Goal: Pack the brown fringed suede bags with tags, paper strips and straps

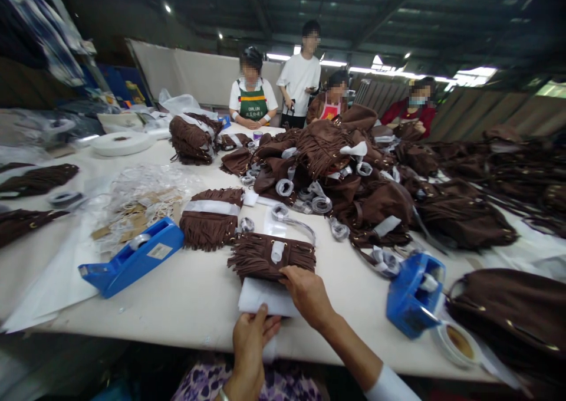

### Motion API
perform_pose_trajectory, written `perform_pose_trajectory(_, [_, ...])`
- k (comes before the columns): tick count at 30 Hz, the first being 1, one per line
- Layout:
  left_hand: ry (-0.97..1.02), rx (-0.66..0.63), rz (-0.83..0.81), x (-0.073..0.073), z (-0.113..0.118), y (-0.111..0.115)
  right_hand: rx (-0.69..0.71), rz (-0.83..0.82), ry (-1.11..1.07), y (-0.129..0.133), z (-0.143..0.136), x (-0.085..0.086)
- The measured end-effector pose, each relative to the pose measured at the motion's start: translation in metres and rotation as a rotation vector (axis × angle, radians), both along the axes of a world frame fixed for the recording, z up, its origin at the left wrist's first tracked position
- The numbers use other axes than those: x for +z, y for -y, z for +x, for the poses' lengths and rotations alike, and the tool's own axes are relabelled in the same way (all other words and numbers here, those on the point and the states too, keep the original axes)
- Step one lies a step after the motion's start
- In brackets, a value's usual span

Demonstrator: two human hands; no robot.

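Note:
In front of me lies a brown fringed handbag [254, 253] with a pale wrapped tab on its upper face. My right hand [309, 295] pinches the bag's near edge. Under that edge sticks out a folded white sheet [263, 298], paper or thin foam. My left hand [254, 339] grips the sheet's near edge between thumb and fingers. Just beyond, to the left, rests another fringed bag [211, 221] with a white band around it. A clear-wrapped strap [305, 227] curls behind the bag I hold.
Blue tape dispensers stand left [137, 259] and right [415, 295]. A tape roll [457, 343] sits at the right front edge. Brown bags [327, 153] are heaped beyond. Tags in clear plastic [137, 209] and a white roll [121, 143] lie left. Several people are across the table [186, 306].

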State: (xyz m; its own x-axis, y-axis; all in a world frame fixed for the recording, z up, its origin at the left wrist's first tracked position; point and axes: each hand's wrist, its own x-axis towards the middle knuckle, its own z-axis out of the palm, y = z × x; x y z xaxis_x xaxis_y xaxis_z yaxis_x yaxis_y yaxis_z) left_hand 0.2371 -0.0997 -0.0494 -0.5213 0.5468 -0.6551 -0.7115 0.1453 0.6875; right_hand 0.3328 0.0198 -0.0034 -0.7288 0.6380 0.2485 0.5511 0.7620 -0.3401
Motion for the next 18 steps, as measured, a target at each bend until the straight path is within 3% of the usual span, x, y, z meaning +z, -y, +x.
perform_pose_trajectory(11, [0.002,0.029,-0.008,-0.002,-0.001,-0.005,0.080,0.150,0.052,0.015,0.001,-0.013])
perform_pose_trajectory(18, [-0.020,0.026,-0.045,-0.010,-0.006,-0.008,0.216,0.301,0.065,0.027,0.005,-0.027])
